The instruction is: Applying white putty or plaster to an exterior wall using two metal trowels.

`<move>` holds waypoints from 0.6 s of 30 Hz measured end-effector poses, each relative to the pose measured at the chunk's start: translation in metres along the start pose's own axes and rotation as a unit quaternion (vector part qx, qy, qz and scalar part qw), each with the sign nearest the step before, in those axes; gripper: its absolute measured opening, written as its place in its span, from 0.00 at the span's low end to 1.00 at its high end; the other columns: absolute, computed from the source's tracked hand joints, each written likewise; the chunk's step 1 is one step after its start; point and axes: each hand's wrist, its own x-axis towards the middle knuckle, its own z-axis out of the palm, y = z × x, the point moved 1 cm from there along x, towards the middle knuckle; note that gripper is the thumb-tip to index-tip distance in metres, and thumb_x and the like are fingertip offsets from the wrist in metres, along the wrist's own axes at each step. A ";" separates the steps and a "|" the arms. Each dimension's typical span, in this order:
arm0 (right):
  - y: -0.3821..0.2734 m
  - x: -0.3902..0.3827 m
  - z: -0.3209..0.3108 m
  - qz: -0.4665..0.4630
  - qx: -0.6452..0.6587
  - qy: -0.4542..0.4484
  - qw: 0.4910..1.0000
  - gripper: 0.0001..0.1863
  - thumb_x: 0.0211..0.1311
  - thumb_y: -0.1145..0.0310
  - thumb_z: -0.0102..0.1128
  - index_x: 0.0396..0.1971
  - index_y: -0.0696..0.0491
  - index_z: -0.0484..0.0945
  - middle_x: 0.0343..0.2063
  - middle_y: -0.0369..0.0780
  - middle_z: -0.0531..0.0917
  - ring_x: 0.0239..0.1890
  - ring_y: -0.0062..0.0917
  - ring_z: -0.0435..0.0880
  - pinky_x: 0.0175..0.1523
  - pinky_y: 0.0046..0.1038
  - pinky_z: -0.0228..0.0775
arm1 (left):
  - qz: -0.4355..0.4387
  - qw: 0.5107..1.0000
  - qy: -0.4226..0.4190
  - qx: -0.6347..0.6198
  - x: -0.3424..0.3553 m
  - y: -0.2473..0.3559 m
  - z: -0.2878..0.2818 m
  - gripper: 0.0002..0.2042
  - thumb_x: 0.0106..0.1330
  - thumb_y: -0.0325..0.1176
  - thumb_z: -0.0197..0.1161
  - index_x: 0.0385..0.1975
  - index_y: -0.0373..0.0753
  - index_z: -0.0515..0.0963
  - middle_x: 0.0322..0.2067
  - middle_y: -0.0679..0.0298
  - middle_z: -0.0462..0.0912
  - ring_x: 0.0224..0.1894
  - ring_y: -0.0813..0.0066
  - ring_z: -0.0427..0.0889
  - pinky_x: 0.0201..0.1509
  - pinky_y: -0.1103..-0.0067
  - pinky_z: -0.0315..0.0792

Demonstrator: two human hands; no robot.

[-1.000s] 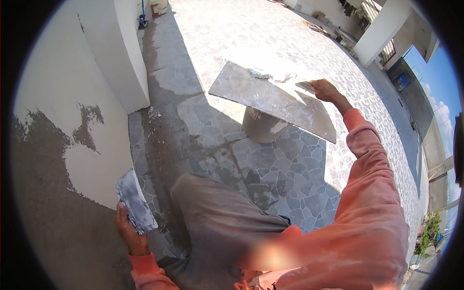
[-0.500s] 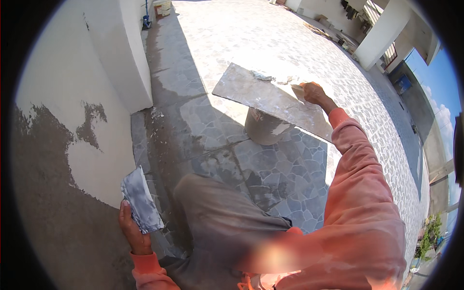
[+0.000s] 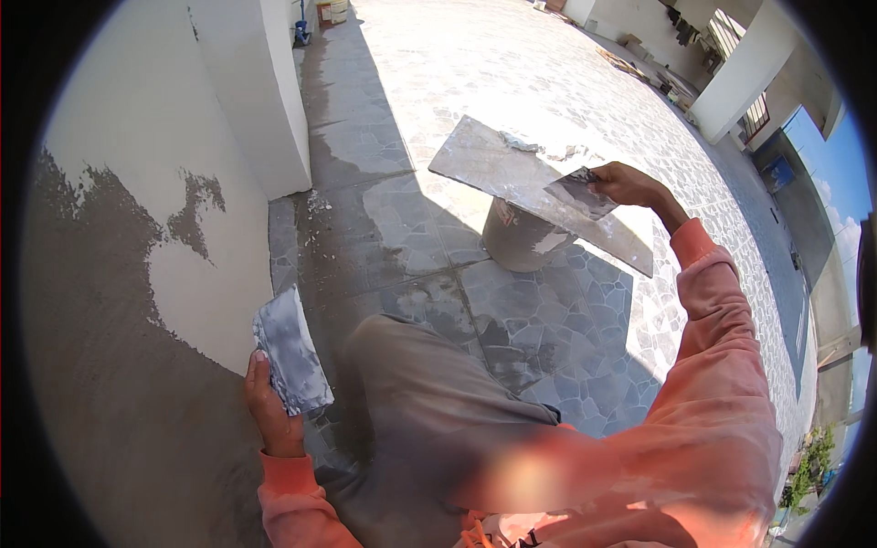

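A: Far left, nine o'clock: wall [image 3: 137, 274], lower part grey and rough, upper part coated white, ragged edge between the two.

B: And the left hand?

A: Left hand [image 3: 269, 411] at seven o'clock, fingers closed around a flat grey trowel blade [image 3: 290, 352]. Blade stands nearly upright, smeared with pale plaster, just beside the wall's white patch. Can't tell whether it touches the wall.

B: Centre?

A: Grey trousers at six o'clock, patterned stone floor [image 3: 548, 310] beyond. At one o'clock, a bucket [image 3: 521, 236] stands on the floor, with a flat board [image 3: 498, 164] lying across its top as a worktop. Lumps of plaster [image 3: 539, 144] sit on the board's far side.

B: Right hand?

A: Right hand [image 3: 630, 185] at two o'clock, orange sleeve, closed on a second trowel [image 3: 577, 194]. Its blade lies low over the board, near the plaster.

B: Further right?

A: White column [image 3: 744, 73], blue sky at three o'clock.
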 end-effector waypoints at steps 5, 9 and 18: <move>-0.086 -0.001 0.026 -0.069 0.309 0.093 0.944 0.08 0.66 0.68 0.55 0.35 0.57 0.79 0.25 0.28 0.75 0.27 0.12 0.66 0.34 0.20 0.61 | -0.028 0.999 0.021 -0.013 0.001 -0.015 0.020 0.12 0.71 0.33 0.49 0.46 0.33 0.73 0.40 0.64 0.80 0.41 0.74 0.80 0.47 0.77 0.74; -0.186 -0.013 0.061 -0.214 0.542 0.070 0.810 0.10 0.68 0.71 0.53 0.45 0.59 0.76 0.32 0.31 0.79 0.32 0.13 0.73 0.38 0.20 0.67 | -0.051 0.996 0.007 -0.068 -0.003 -0.018 0.041 0.11 0.72 0.33 0.48 0.45 0.33 0.73 0.40 0.63 0.79 0.41 0.73 0.80 0.47 0.76 0.75; -0.332 -0.053 0.108 -0.708 0.106 0.157 0.681 0.20 0.63 0.75 0.48 0.55 0.60 0.68 0.59 0.50 0.71 0.62 0.41 0.70 0.66 0.46 0.61 | -0.038 0.977 -0.044 -0.203 -0.024 -0.006 0.068 0.17 0.74 0.35 0.43 0.52 0.29 0.68 0.45 0.54 0.78 0.44 0.67 0.81 0.50 0.72 0.75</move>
